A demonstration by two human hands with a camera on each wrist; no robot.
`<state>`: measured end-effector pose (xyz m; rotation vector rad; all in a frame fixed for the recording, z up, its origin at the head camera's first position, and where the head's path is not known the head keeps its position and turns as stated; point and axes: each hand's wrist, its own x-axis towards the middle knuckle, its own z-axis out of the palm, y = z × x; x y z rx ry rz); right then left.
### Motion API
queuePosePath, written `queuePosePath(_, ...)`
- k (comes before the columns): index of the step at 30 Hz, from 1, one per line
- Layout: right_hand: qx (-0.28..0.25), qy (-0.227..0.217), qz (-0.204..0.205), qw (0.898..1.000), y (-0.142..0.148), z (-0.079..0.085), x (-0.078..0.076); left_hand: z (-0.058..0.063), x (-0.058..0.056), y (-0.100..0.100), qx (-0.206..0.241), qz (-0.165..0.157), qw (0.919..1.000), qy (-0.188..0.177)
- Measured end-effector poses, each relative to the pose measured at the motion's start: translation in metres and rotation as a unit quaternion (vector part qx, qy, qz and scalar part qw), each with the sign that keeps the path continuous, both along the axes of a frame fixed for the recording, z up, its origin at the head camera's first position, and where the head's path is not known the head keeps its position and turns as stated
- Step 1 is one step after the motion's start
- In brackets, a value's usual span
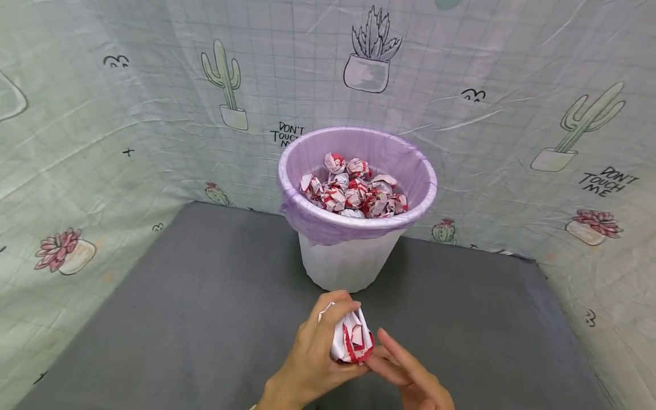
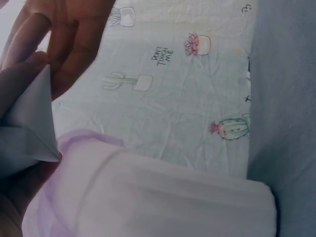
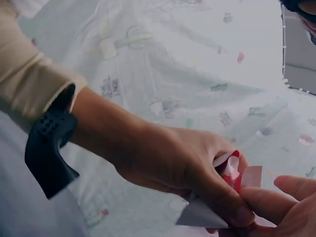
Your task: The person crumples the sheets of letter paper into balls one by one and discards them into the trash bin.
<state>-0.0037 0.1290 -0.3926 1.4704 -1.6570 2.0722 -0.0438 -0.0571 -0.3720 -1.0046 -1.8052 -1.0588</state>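
Observation:
My left hand (image 1: pixel 307 353) grips a partly crumpled sheet of white paper (image 1: pixel 340 341) with red on it, fingers curled over its top and the thumb beneath. One folded end with red edges faces up toward the head camera. My right hand (image 1: pixel 412 373) is beside it on the right, fingers extended, with fingertips at the paper's lower right edge. In the left wrist view the paper (image 2: pixel 29 128) shows a pointed white corner. The right wrist view has the left hand (image 3: pixel 182 153) wrapped round the paper, close to the right fingers (image 3: pixel 269 202).
Behind the hands stands a white bin (image 1: pixel 343 262) with a purple liner (image 1: pixel 353 228) over its rim. Several crumpled red-and-white paper balls (image 1: pixel 359 193) lie inside. The bin is on a grey surface (image 1: pixel 215 307), backed by cactus-print cloth (image 1: pixel 169 102).

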Motion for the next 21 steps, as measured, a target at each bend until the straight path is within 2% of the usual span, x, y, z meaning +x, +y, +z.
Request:
queuePosePath(5, 0.009, 0.018, -0.022, 1.000, 0.004, 0.013, -0.003, -0.005, -0.002, 0.004, -0.010, -0.003, 0.9999, 0.001)
queuePosePath(7, 0.042, 0.031, -0.063, 0.997, 0.007, 0.016, -0.003, -0.007, -0.003, 0.006, -0.017, -0.010, 0.9998, -0.009)
queuePosePath(9, 0.069, 0.061, -0.147, 0.985, 0.008, 0.020, -0.002, -0.008, -0.004, 0.007, -0.017, -0.015, 0.9997, -0.007)
queuePosePath(11, 0.086, 0.080, -0.230, 0.966, 0.012, 0.023, -0.002, -0.006, -0.005, 0.007, -0.003, -0.022, 0.9998, 0.001)
queuePosePath(12, 0.094, 0.073, -0.267, 0.956, 0.014, 0.025, 0.000, -0.005, -0.005, 0.007, 0.007, -0.028, 0.9995, 0.009)
queuePosePath(14, 0.106, 0.060, -0.306, 0.944, 0.016, 0.026, -0.001, -0.001, -0.005, 0.006, 0.032, -0.047, 0.9979, 0.030)
queuePosePath(17, 0.133, 0.021, -0.296, 0.946, 0.016, 0.021, -0.002, 0.006, -0.002, 0.006, 0.064, -0.075, 0.9939, 0.049)
queuePosePath(19, 0.151, 0.022, -0.293, 0.944, 0.011, 0.018, -0.003, 0.008, 0.000, 0.006, 0.084, -0.082, 0.9919, 0.049)
queuePosePath(21, 0.142, 0.035, -0.285, 0.947, 0.004, 0.015, -0.003, 0.008, 0.003, 0.006, 0.111, -0.076, 0.9901, 0.041)
